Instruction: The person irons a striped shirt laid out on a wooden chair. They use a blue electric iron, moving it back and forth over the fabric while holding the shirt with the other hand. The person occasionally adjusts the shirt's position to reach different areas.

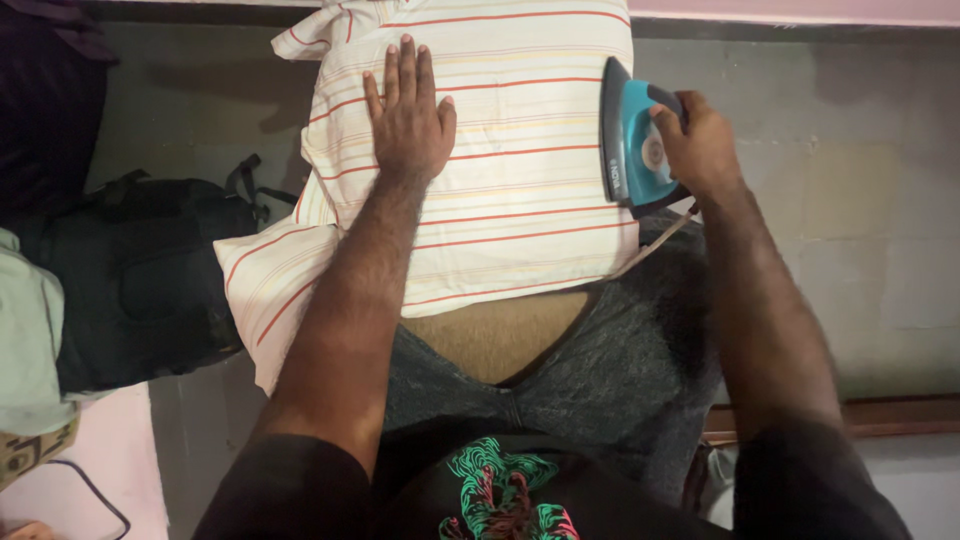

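Fingers of the left hand lie flat and nearly together, pressing the striped shirt from above. Right hand fingers wrap the handle of the teal iron, which stands tilted at the shirt's right edge. Dark grey cloth lies below; a black bag sits left.

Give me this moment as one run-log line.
left hand: flat on striped shirt, open | right hand: grip shut on teal iron at shirt's right edge | black bag: on floor, left
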